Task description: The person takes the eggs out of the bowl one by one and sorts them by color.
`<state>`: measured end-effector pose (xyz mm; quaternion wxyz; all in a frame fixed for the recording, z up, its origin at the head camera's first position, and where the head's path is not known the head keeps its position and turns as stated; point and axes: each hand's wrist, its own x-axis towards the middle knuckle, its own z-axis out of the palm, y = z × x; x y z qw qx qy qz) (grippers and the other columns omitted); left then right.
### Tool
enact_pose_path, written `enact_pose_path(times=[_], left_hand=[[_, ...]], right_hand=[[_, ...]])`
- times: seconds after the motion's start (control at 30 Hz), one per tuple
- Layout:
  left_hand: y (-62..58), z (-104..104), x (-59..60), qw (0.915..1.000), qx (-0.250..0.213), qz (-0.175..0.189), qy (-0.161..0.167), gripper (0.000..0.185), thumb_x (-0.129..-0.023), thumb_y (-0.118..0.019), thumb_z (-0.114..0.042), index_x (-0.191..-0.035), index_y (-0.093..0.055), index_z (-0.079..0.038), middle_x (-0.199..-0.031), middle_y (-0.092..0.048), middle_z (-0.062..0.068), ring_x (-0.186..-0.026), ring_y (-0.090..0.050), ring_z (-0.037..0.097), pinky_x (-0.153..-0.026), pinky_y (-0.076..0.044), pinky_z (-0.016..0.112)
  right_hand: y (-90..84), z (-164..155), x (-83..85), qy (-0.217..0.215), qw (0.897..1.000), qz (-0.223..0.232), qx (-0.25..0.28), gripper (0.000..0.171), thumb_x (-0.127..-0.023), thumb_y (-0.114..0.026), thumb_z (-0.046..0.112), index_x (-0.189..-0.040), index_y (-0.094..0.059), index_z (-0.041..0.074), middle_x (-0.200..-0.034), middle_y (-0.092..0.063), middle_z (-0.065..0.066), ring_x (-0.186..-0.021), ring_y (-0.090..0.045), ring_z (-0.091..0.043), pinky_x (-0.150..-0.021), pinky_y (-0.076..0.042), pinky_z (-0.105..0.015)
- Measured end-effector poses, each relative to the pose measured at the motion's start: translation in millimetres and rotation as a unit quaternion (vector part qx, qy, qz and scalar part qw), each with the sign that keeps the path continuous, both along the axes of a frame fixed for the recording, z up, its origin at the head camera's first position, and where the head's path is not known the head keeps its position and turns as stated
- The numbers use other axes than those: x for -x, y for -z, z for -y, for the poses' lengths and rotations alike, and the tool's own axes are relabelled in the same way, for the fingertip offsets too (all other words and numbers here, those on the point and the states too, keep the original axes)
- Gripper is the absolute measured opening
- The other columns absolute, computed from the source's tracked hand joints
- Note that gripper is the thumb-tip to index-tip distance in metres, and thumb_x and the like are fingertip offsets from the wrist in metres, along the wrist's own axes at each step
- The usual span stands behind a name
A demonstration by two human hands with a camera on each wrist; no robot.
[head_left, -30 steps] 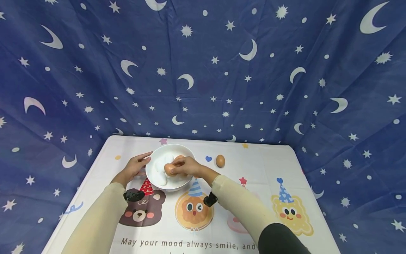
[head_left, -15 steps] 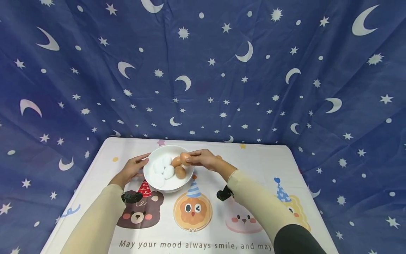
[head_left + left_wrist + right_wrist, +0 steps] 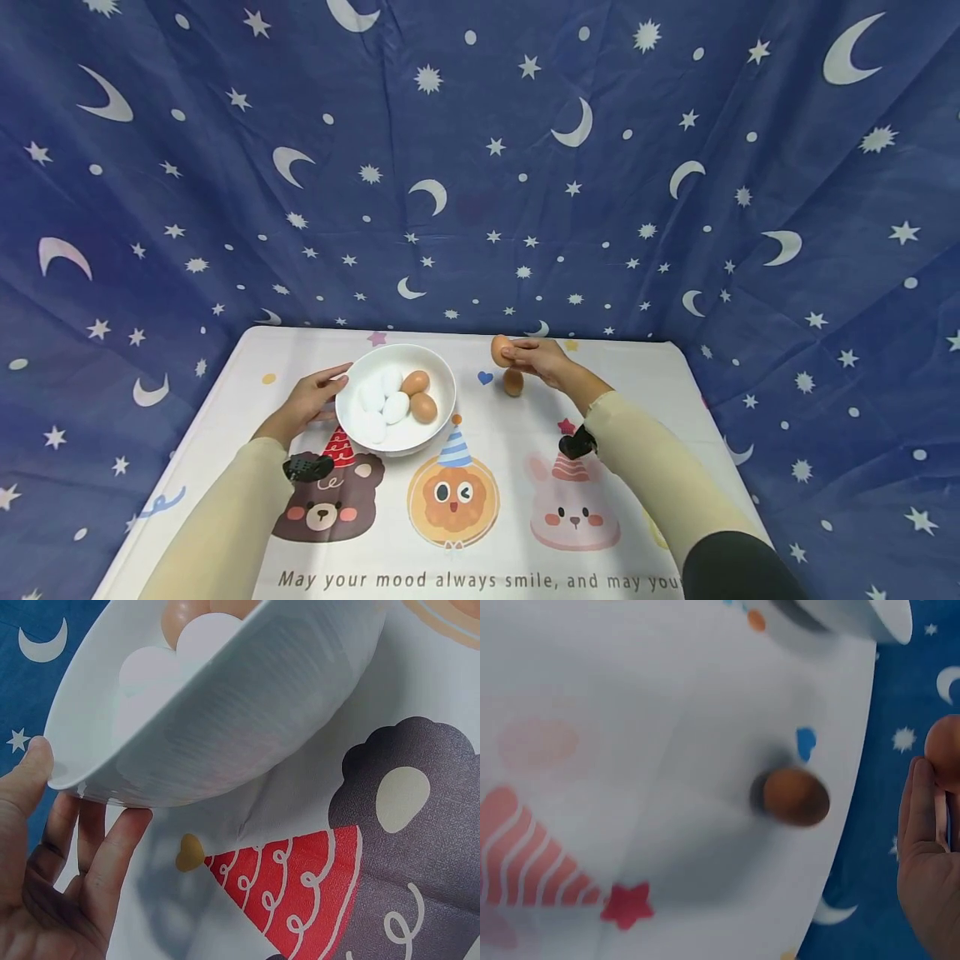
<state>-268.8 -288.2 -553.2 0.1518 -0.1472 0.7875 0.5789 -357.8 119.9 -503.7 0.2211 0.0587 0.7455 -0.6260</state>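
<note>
- One brown egg [image 3: 502, 351] has moved away from the bowl's edge and out to the right, along with the right hand [image 3: 547, 362] that holds it.
- That right hand pinches the egg with its thumb and fingertips. In the right wrist view the egg looks lifted up, apart from the table.
- Another brown egg [image 3: 513, 382] lies on the table [image 3: 480, 429], near the held egg and just beside a little blue heart [image 3: 486, 377]. It peeked out from behind the arm half a second ago, and now it shows well.
- White bowl [image 3: 405, 435], big and round, sits on the left part of the table, and it has stayed there.
- Left hand [image 3: 303, 406] holds the bowl's left side, with its thumb at the rim and fingers on the outside.
- Inside the bowl, two more brown eggs [image 3: 423, 407] sit on the right, with white eggs [image 3: 396, 408] beside them.
- Behind it all hangs a dark blue curtain [image 3: 480, 208] with moons and stars.
</note>
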Motion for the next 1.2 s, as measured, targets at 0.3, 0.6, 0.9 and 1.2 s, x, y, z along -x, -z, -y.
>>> enact_pose_path(times=[0.3,0.6,0.9,1.2], left_hand=[[1.6,1.5,1.4,1.0000,0.007,0.000,-0.005,0.054,-0.102,-0.052,-0.037,-0.152,-0.039,-0.021,-0.132,-0.050,0.020,-0.113,-0.059,0.025,-0.083,-0.061,0.035],[2.6,1.8,-0.7,1.0000,-0.001,0.003,-0.006,0.055,-0.102,-0.052,-0.037,-0.152,-0.038,-0.021,-0.138,-0.046,0.022,-0.124,-0.054,0.035,-0.087,-0.059,0.037],[4.3,2.0,-0.8,1.0000,-0.007,-0.002,-0.004,0.056,-0.102,-0.053,-0.038,-0.152,-0.038,-0.021,-0.135,-0.048,0.022,-0.122,-0.055,0.034,-0.085,-0.060,0.037],[2.9,2.3,-1.7,1.0000,-0.005,-0.006,0.001,0.056,-0.102,-0.053,-0.037,-0.152,-0.038,-0.019,-0.132,-0.049,0.022,-0.117,-0.058,0.031,-0.084,-0.060,0.037]], right_hand=[[18.7,-34.4,4.1,0.060,0.998,0.020,0.004,0.048,-0.093,-0.068,0.014,-0.136,-0.055,-0.005,-0.135,-0.058,-0.023,-0.091,-0.067,-0.011,-0.086,-0.058,-0.023],[47.0,-53.3,3.2,0.106,0.993,0.038,-0.020,0.056,-0.090,-0.073,0.022,-0.138,-0.054,-0.002,-0.138,-0.056,-0.019,-0.102,-0.068,-0.014,-0.093,-0.055,-0.024],[66.6,-56.9,-8.8,0.122,0.989,0.029,-0.080,0.061,-0.082,-0.081,0.034,-0.130,-0.063,0.001,-0.131,-0.063,-0.015,-0.102,-0.064,-0.012,-0.091,-0.054,-0.023],[80.9,-47.5,-13.9,0.153,0.985,0.035,-0.068,0.053,-0.089,-0.075,0.023,-0.131,-0.059,-0.005,-0.134,-0.058,-0.023,-0.096,-0.066,-0.014,-0.091,-0.057,-0.028]])
